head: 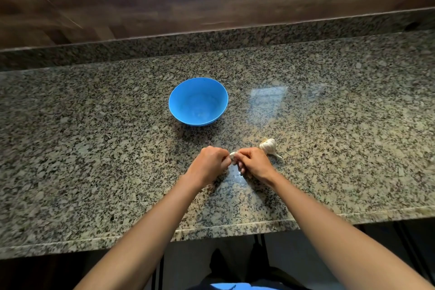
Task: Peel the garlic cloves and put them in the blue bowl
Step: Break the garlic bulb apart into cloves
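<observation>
A small white garlic clove (pixel 233 157) is pinched between my left hand (pixel 209 163) and my right hand (pixel 253 162), just above the counter; most of the clove is hidden by my fingers. Both hands have curled fingers and meet at the clove. A white garlic bulb (pixel 268 145) lies on the counter just behind and right of my right hand. The blue bowl (pixel 198 101) stands upright farther back, slightly left of my hands, and looks empty.
The speckled granite counter (pixel 94 148) runs wide to both sides, with its front edge near my forearms. A low granite backsplash and a wood-panel wall rise behind the bowl.
</observation>
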### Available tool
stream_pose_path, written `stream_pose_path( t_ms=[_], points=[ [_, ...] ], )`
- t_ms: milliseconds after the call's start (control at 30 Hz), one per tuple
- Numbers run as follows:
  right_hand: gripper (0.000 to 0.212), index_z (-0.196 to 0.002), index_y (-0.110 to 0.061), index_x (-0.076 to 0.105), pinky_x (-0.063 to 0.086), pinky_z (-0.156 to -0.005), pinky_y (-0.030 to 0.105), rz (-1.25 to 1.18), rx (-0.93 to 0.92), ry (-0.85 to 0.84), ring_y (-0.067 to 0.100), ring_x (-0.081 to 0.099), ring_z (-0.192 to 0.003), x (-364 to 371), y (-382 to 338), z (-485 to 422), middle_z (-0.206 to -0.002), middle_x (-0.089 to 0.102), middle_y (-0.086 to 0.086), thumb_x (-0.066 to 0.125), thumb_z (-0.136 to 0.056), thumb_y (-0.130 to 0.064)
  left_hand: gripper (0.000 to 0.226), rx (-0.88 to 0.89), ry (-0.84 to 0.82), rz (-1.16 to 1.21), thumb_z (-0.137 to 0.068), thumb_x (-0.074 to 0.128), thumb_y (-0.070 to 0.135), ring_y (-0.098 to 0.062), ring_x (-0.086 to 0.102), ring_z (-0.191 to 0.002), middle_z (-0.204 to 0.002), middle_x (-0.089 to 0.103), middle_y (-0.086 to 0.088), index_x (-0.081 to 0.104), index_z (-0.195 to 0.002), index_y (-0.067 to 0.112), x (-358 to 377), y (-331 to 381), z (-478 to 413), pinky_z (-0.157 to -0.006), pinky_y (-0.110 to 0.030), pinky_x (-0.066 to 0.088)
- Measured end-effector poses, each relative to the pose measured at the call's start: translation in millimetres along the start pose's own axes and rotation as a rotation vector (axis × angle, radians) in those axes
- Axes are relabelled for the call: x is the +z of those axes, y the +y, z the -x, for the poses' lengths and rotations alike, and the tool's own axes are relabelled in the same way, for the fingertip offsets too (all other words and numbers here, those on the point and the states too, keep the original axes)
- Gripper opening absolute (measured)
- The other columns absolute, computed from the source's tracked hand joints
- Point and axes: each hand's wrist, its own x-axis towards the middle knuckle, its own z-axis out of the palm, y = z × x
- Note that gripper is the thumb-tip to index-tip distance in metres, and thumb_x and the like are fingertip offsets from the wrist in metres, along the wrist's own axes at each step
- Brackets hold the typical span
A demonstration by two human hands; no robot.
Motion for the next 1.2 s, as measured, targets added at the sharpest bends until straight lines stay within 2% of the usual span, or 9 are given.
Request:
stream_pose_path(
  t_ms=[133, 300, 400, 500, 600, 700, 833, 1033, 1200],
  points=[
    [0.020, -0.078, -0.009, 0.064, 0.045, -0.045, 0.016, -0.031, 0.005, 0.026, 0.006, 0.051, -0.042, 0.6, 0.7, 1.2, -0.056, 0.054, 0.000, 0.052, -0.093, -0.012, 0.032, -0.047, 0.048, 0.064, -0.088, 0.052, 0.016, -0.013, 0.036, -0.045, -0.053, 0.054, -0.011, 0.054, -0.061, 0.000, 6.3, -2.0, -0.7, -0.049, -0.030, 0.034],
    [0.020, -0.074, -0.017, 0.064, 0.047, -0.046, 0.019, -0.018, 0.007, -0.009, 0.008, 0.054, -0.046, -0.5, -0.1, 4.1, -0.059, 0.061, 0.001, 0.055, -0.091, -0.013, 0.025, -0.143, 0.170, 0.238, -0.087, 0.059, 0.013, -0.007, 0.041, -0.044, -0.057, 0.063, -0.009, 0.068, -0.067, 0.004, -1.6, -6.1, -5.9, -0.044, -0.013, 0.030],
    [0.011, -0.086, -0.004, 0.068, 0.045, -0.038, 0.019, -0.193, 0.050, -0.040, 0.011, 0.059, -0.046, -4.8, -1.5, 6.9, -0.069, 0.068, 0.009, 0.061, -0.087, -0.013, 0.011, -0.237, 0.132, 0.382, -0.080, 0.072, 0.017, -0.005, 0.064, -0.069, -0.080, 0.073, -0.001, 0.075, -0.087, 0.010, -8.1, -14.1, -6.5, -0.070, -0.017, 0.051],
    [0.016, -0.093, 0.004, 0.067, 0.048, -0.041, 0.019, -0.199, 0.059, -0.048, 0.012, 0.061, -0.049, -7.7, -1.5, 9.0, -0.072, 0.068, 0.011, 0.060, -0.086, -0.009, 0.033, -0.234, -0.067, 0.601, -0.077, 0.072, 0.008, -0.007, 0.067, -0.089, -0.098, 0.068, 0.005, 0.067, -0.110, 0.011, -1.8, 3.1, 1.8, -0.081, -0.018, 0.053],
    [0.018, -0.100, 0.005, 0.064, 0.051, -0.046, 0.020, -0.219, 0.065, -0.121, 0.012, 0.064, -0.054, -6.6, -4.3, 9.9, -0.076, 0.068, 0.011, 0.053, -0.091, -0.006, 0.025, -0.268, 0.038, 0.690, -0.076, 0.074, 0.006, -0.012, 0.068, -0.075, -0.087, 0.072, -0.006, 0.071, -0.100, 0.003, 4.4, 7.7, 2.0, -0.071, -0.020, 0.055],
    [0.021, -0.103, 0.008, 0.060, 0.051, -0.046, 0.019, -0.324, 0.102, -0.122, 0.012, 0.064, -0.054, -8.5, -6.6, 10.4, -0.080, 0.066, 0.013, 0.050, -0.093, -0.007, 0.024, -0.441, 0.074, 1.080, -0.075, 0.070, -0.005, -0.014, 0.068, -0.068, -0.082, 0.070, -0.013, 0.066, -0.098, -0.009, 0.8, 3.5, 4.4, -0.063, -0.018, 0.055],
    [0.016, -0.089, 0.002, 0.066, 0.048, -0.044, 0.019, -0.257, 0.152, 0.029, 0.012, 0.060, -0.050, -6.3, -6.4, 12.9, -0.077, 0.068, 0.012, 0.062, -0.085, -0.013, 0.025, -0.547, 0.070, 1.338, -0.078, 0.064, -0.009, -0.021, 0.068, -0.078, -0.092, 0.070, -0.017, 0.064, -0.103, -0.005, -1.3, 4.6, 11.7, -0.075, -0.025, 0.057],
    [0.020, -0.102, -0.017, 0.068, 0.053, -0.075, 0.027, -0.014, 0.017, 0.136, 0.011, 0.063, -0.082, 5.6, -2.9, 6.4, -0.092, 0.068, -0.001, 0.063, -0.085, -0.009, 0.029, -0.559, 0.115, 1.349, -0.079, 0.061, -0.012, -0.026, 0.068, -0.086, -0.097, 0.069, -0.019, 0.063, -0.107, -0.003, 5.5, 1.3, 14.9, -0.075, -0.026, 0.057],
    [0.010, -0.091, -0.013, 0.070, 0.038, -0.043, 0.015, -0.240, 0.073, 0.188, 0.007, 0.052, -0.056, 13.5, -9.0, 14.0, -0.075, 0.067, 0.000, 0.064, -0.084, -0.018, 0.028, -0.517, 0.132, 1.305, -0.075, 0.067, -0.009, -0.024, 0.066, -0.084, -0.092, 0.067, -0.016, 0.066, -0.100, 0.003, 7.7, 5.0, 17.8, -0.080, -0.030, 0.056]
  ],
)
